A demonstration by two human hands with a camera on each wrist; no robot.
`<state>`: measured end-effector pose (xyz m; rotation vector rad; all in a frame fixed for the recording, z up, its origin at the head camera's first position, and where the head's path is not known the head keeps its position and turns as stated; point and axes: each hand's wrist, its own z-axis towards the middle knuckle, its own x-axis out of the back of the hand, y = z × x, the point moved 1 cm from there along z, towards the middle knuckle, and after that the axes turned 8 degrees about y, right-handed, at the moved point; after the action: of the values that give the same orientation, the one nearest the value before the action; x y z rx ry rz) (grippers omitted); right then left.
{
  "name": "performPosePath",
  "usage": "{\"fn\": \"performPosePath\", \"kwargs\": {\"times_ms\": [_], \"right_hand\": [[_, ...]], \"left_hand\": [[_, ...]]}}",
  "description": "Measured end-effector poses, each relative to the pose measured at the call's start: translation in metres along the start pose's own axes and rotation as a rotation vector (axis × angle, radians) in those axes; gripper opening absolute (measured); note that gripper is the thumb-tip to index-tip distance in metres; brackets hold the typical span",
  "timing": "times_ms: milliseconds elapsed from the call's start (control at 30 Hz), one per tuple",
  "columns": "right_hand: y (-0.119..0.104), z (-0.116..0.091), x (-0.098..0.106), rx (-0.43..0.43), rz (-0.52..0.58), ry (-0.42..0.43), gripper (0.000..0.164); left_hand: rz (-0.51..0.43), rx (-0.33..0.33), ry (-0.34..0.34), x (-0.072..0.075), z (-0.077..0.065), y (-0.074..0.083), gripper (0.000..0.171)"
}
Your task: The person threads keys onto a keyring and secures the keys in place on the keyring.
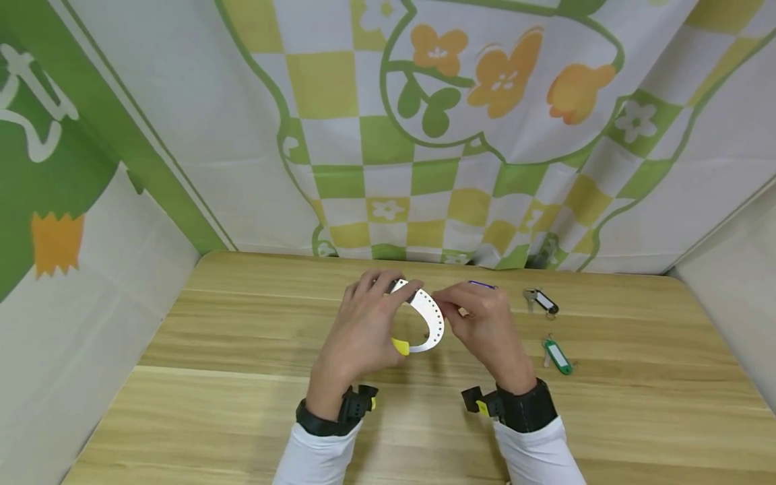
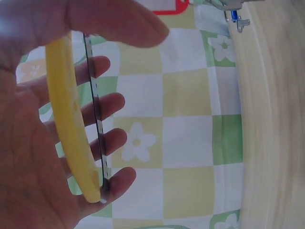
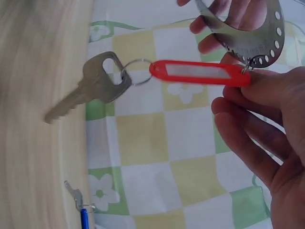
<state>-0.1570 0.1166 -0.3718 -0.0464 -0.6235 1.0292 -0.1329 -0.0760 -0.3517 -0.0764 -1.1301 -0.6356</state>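
My left hand (image 1: 364, 327) holds a curved metal key holder (image 1: 434, 320), its plate lined with small holes and its grip yellow (image 2: 72, 124). The thumb and fingers curve around it. Close against the plate's right edge, my right hand (image 1: 487, 322) pinches a red key tag (image 3: 200, 73) near one end. A small wire ring (image 3: 248, 64) at that end meets the plate by its row of holes; whether it passes through one I cannot tell. From the tag's other end a key (image 3: 97, 83) hangs on a split ring.
On the wooden table (image 1: 242, 404), a key with a black tag (image 1: 545, 301) lies to the right, and a key with a green tag (image 1: 558, 357) lies nearer. A blue tag (image 1: 483, 285) shows partly behind my right hand. A patterned curtain (image 1: 400, 168) hangs along the back edge.
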Motion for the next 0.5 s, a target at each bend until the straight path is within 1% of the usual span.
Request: {"fn": "performPosePath", "kwargs": {"times_ms": [133, 233, 333, 433, 500], "right_hand": [[0.005, -0.005, -0.005, -0.030, -0.032, -0.003, 0.008], [0.011, -0.009, -0.011, -0.083, -0.047, 0.001, 0.008], [0.016, -0.015, -0.019, -0.185, -0.027, -0.001, 0.010], [0.020, -0.019, -0.025, -0.333, 0.019, 0.002, 0.011], [0.022, -0.021, -0.028, -0.414, 0.058, 0.014, 0.011]], "left_hand": [[0.013, 0.012, 0.015, -0.004, 0.001, -0.002, 0.096], [0.043, 0.020, 0.026, -0.011, 0.003, -0.004, 0.094], [0.078, 0.025, 0.027, -0.019, 0.004, -0.008, 0.093], [0.093, 0.034, 0.030, -0.026, 0.005, -0.010, 0.091], [0.097, 0.038, 0.035, -0.029, 0.005, -0.012, 0.090]]}}
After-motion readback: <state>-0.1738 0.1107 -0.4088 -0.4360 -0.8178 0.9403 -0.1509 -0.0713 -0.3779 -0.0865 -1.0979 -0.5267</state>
